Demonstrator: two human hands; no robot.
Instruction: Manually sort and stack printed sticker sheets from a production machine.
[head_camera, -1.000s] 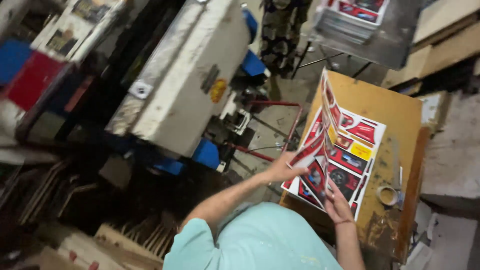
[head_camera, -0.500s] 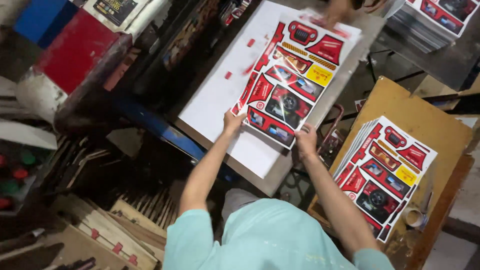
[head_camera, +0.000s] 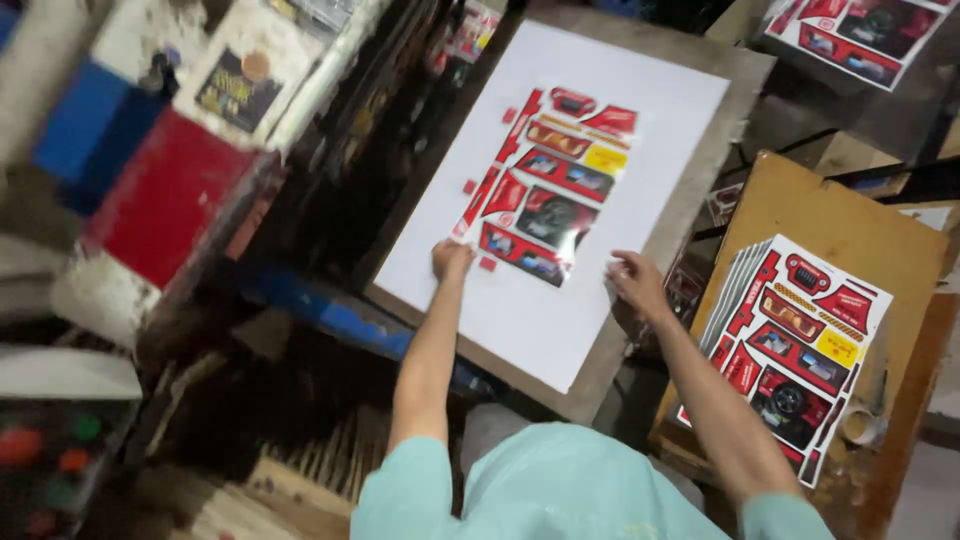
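The left hand (head_camera: 452, 260) presses fingertips on the near corner of the red printed die-cut sheet (head_camera: 548, 185), which lies flat on the white board (head_camera: 520, 310). At three o'clock from it, the right hand (head_camera: 636, 282) rests loosely curled at the board's edge, gripping nothing. To seat it well, I'd judge both corners want squaring before letting go. Further right, a stack of printed sheets (head_camera: 795, 350) sits on the wooden table (head_camera: 850, 215). Half a second ago both hands held the sheet's near edge.
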